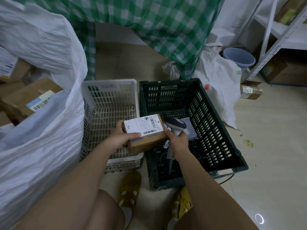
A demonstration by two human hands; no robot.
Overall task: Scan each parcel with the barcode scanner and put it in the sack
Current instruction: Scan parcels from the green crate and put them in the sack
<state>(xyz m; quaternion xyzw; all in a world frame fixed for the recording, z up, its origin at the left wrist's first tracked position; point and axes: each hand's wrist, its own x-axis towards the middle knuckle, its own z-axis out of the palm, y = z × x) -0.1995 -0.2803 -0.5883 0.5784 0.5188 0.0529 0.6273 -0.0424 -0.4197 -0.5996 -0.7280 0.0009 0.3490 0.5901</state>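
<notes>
The left hand [120,138] grips a small cardboard parcel [146,135], label up, above the gap between a white slotted crate [109,90] and a dark green crate [207,117]. The right hand [178,143] holds a grey barcode scanner [176,126] just beside the parcel's right end. The big white sack [41,113], with boxes inside, stands open at left.

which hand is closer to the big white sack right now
Left. The left hand, holding the parcel, is beside the white sack; the right hand, gripping the scanner, is over the dark crate.
</notes>
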